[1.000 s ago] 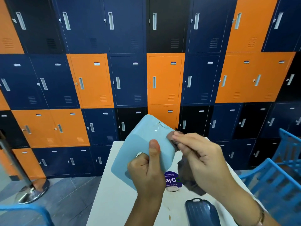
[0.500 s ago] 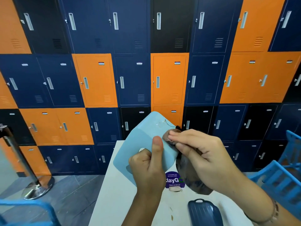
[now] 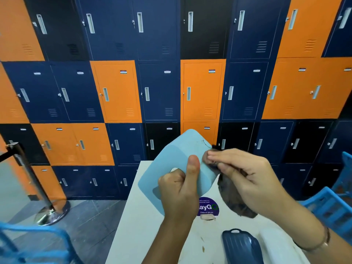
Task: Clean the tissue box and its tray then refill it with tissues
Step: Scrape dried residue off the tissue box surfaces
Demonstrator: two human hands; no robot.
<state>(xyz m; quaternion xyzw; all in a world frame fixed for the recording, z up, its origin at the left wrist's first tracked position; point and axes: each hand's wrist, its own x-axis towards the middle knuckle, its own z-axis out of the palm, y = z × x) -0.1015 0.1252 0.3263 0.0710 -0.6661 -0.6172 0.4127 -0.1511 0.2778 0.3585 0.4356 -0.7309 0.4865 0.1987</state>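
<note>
the light blue tissue box (image 3: 177,166) sits in the lower centre of the frame, lifted clear of the white table (image 3: 137,225) and tilted so that one broad face turns toward the camera. the left hand (image 3: 179,189) is closed around its lower edge, thumb pressed flat on the near face and the remaining fingers wrapped behind; this grip appears chosen to brace the box against sideways wiping pressure. the right hand (image 3: 247,178) is closed in a pinch on a dark cloth (image 3: 234,199), its fingertips (image 3: 211,156) pressing a fold of the cloth onto the upper right edge of the box. the rest of the cloth hangs loose below the hand, above the table. holding the box in the air exposes edges and corners that a resting box would hide.

the dark blue tray (image 3: 242,246) lies on the table at the bottom of the frame, well apart from both hands. no tissues are visible. judged from this layout, the box-wiping step is in hand; tray cleaning and refilling remain.
</note>
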